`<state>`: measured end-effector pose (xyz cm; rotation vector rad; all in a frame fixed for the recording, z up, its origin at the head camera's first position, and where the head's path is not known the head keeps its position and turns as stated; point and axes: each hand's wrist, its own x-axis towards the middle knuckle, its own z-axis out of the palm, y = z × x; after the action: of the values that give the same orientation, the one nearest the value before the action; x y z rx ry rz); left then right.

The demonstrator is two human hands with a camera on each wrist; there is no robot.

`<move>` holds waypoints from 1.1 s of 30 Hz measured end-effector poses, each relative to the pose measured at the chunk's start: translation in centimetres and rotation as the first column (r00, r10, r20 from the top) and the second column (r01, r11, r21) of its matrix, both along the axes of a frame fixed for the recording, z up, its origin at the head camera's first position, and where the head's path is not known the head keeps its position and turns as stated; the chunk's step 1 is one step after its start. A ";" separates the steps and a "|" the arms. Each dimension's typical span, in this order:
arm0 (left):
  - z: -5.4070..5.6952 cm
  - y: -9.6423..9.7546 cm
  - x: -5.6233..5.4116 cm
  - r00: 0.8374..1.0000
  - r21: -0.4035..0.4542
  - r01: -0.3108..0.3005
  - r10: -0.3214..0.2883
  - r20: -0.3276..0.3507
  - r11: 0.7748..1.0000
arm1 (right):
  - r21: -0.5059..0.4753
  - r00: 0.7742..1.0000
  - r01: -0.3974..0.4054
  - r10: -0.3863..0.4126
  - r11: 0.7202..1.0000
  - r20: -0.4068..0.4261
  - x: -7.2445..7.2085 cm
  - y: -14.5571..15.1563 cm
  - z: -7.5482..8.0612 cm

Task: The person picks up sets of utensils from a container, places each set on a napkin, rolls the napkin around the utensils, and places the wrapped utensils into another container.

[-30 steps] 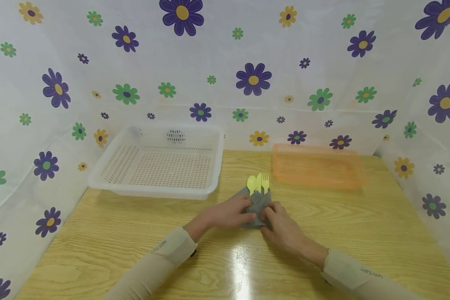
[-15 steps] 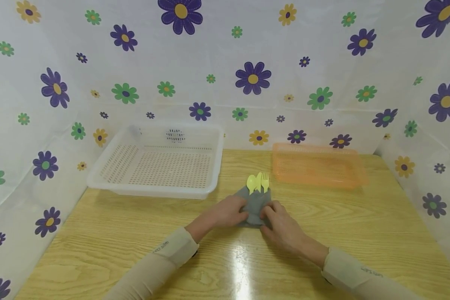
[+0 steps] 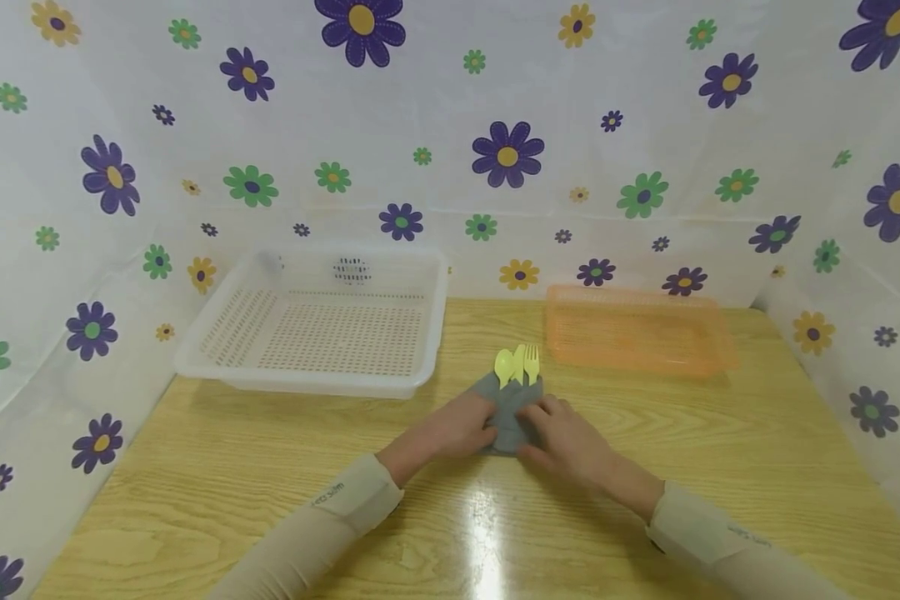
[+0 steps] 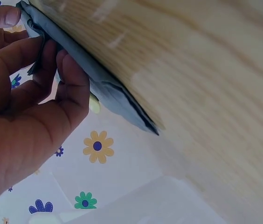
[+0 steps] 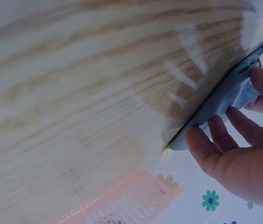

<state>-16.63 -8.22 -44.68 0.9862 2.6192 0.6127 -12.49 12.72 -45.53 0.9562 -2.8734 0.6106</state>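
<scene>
A grey cloth napkin (image 3: 512,421) lies folded into a pocket on the wooden table. Out of its far end stick a yellow-green plastic spoon (image 3: 503,364), a knife (image 3: 519,360) and a fork (image 3: 532,364), side by side; their handles are hidden in the cloth. My left hand (image 3: 461,427) holds the napkin's left side, its fingers curled at a loose fold of cloth (image 4: 38,56) in the left wrist view. On the other side, my right hand (image 3: 570,442) touches the napkin with spread, slightly bent fingers (image 5: 204,147).
A white perforated basket (image 3: 307,385) stands at the back left of the table (image 3: 270,467). At the back right is a shallower orange basket (image 3: 637,362). A flowered white sheet (image 3: 390,125) closes off the back and both sides.
The left fingers have drawn back from the napkin's middle to its left side, baring the cloth. The right fingers have shifted slightly inward over the right edge. The cutlery stays in place.
</scene>
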 end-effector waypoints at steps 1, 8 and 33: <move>0.0 0.0 0.0 1.000 -0.007 0.001 -0.001 -0.006 1.000 | 0.004 1.000 -0.003 0.003 1.000 -0.002 0.0 0.0 0.0; 0.1 0.0 0.0 1.000 -0.034 -0.005 0.005 0.001 0.999 | 0.054 1.000 -0.006 0.005 0.999 0.021 -0.3 -0.1 0.3; -0.1 0.7 1.3 0.981 -0.243 -0.047 0.000 -0.191 0.969 | 0.223 0.994 -0.079 0.059 0.972 0.094 -2.2 -0.7 1.1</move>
<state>-15.29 -7.55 -44.76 0.9785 2.7892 0.1965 -14.74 12.06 -44.44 1.0881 -3.0486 0.3410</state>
